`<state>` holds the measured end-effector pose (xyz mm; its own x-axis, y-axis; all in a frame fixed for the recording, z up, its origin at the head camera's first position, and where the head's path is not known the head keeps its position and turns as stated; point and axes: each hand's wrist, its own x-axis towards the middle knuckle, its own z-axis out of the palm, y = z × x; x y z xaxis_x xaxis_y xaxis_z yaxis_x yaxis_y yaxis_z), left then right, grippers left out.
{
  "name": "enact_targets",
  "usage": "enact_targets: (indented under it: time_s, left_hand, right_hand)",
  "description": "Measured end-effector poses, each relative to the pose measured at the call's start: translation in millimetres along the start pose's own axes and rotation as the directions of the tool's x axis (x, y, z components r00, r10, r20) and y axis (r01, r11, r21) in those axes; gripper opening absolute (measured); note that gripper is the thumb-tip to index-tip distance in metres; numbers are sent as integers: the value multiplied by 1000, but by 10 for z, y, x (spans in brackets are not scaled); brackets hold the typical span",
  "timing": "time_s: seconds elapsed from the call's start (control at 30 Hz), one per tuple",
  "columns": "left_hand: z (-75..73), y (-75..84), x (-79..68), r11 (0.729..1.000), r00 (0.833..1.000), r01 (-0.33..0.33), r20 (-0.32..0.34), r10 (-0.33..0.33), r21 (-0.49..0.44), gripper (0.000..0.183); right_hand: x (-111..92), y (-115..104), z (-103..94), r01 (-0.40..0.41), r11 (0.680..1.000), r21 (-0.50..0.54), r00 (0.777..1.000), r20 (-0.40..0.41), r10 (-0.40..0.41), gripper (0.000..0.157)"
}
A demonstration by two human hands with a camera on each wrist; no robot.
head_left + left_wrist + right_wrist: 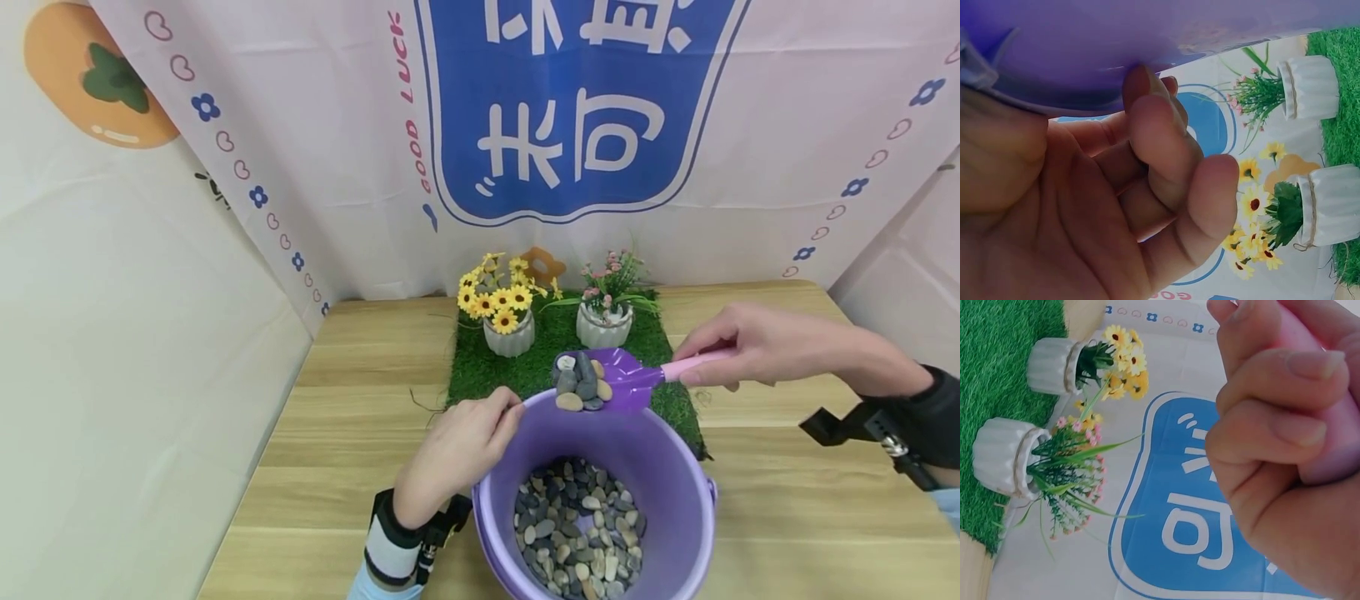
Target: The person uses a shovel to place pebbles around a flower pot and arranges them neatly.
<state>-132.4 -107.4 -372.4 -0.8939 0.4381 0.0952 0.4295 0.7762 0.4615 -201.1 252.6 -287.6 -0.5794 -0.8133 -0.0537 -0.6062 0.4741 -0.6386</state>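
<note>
A purple bucket [495,517] stands at the front of the table with many grey, black and tan pebbles [577,533] in its bottom. My left hand [468,437] grips the bucket's rim at its far left; the left wrist view shows the fingers [1166,150] curled beneath the purple edge. In my right hand [765,346] is the pink handle [693,365] of a small purple toy shovel [630,379], its fingers [1279,431] wrapped round it. Several pebbles [581,382] lie on the shovel's blade, over the bucket's far rim.
Behind the bucket lies a green artificial grass mat [480,375]. On it stand a white pot with yellow flowers [508,333] and a white pot with pink flowers [603,325]. A printed cloth [360,167] hangs behind the wooden table [345,467].
</note>
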Motion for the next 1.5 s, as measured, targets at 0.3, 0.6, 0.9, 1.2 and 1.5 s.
enact_targets:
  time_s: [0.3,0.6,0.9,1.2,1.5]
  left_hand:
    - [2,6,-5,1000,1000,6,6,-6,-18,27]
    - [1,0,-4,1000,1000,4,9,-4,-26,27]
    - [6,-6,-6,1000,1000,-16,-15,15,-15,26]
    - [-3,-2,-5,1000,1000,-18,-14,18,-18,26]
    - [1,-4,-6,1000,1000,-13,-1,13,-25,26]
  right_hand:
    - [-26,101,-75,-89,996,-15,996,-25,89,13]
    - [-30,318,-111,-142,990,18,990,-22,143,12]
    - [-40,436,-123,-198,980,31,980,-19,199,13]
    - [-70,577,-90,-210,977,39,977,-18,210,11]
    - [-81,771,-10,-242,969,55,970,-12,243,11]
